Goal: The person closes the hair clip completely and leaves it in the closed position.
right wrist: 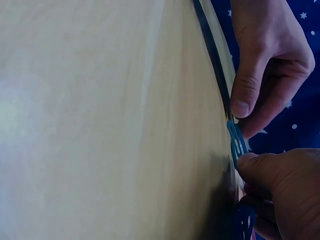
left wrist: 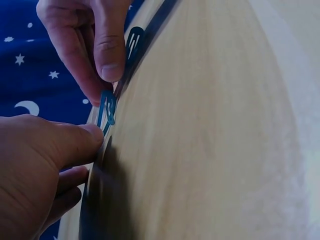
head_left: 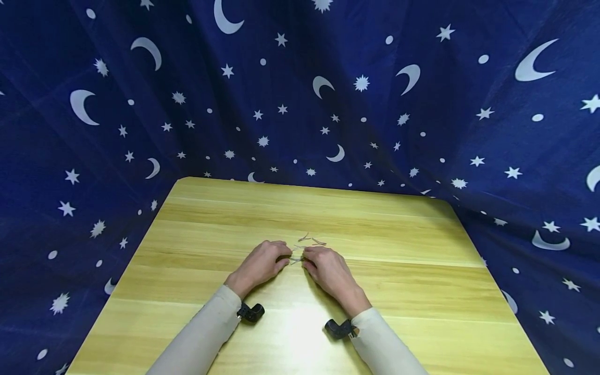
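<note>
A teal snap hair clip point(left wrist: 112, 106) is between my two hands, low over the wooden table. My left hand point(head_left: 262, 263) pinches one end of it, thumb on the near side. The fingertips of my right hand point(head_left: 328, 268) pinch the opposite end. In the right wrist view the slotted body of the same clip point(right wrist: 233, 134) shows between the two thumbs. Another dark blue clip point(left wrist: 136, 32) lies just past my right hand. It appears as a blue clip point(right wrist: 244, 214) beneath the right fingers in the right wrist view.
Beyond my hands lie more small clips, a reddish one point(head_left: 303, 238) and another reddish one point(head_left: 320, 242). The wooden table point(head_left: 300, 323) ends at a dark blue curtain point(head_left: 281, 78) with moons and stars. A black wrist camera point(head_left: 250, 312) sits at each cuff.
</note>
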`<state>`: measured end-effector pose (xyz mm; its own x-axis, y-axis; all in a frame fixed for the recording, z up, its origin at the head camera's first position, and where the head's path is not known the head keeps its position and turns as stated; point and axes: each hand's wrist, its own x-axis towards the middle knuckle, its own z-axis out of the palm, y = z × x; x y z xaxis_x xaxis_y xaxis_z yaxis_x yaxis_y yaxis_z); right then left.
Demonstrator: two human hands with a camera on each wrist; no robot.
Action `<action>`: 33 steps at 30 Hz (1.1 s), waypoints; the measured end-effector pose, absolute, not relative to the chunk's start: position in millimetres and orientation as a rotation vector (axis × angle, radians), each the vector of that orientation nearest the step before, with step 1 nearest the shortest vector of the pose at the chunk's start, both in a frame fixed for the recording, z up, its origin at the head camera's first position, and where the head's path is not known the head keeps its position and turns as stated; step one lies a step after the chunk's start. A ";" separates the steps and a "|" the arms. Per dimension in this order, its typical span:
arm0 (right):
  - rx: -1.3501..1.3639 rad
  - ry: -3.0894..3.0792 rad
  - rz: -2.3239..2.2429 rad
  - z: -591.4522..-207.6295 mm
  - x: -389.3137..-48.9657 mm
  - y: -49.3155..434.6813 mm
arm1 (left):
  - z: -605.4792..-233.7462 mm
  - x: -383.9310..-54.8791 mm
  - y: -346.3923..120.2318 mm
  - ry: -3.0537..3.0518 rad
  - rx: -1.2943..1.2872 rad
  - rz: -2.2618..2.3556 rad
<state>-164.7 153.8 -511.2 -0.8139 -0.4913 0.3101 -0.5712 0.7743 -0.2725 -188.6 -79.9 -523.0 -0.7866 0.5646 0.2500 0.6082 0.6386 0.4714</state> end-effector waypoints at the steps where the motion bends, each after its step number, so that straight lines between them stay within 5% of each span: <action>1: 0.833 -2.750 0.520 -511.2 -164.6 153.3 | -523.2 -188.6 -79.4 -2.769 -0.993 -0.834; 33: 0.861 -2.674 0.516 -507.5 -160.1 148.7 | -522.9 -184.2 -83.5 -2.701 -1.033 -0.786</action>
<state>-160.1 148.7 -507.5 -0.7814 -0.5021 0.3706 -0.6040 0.7579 -0.2467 -184.2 -83.5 -522.9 -0.7533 0.5800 0.3100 0.6558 0.6270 0.4205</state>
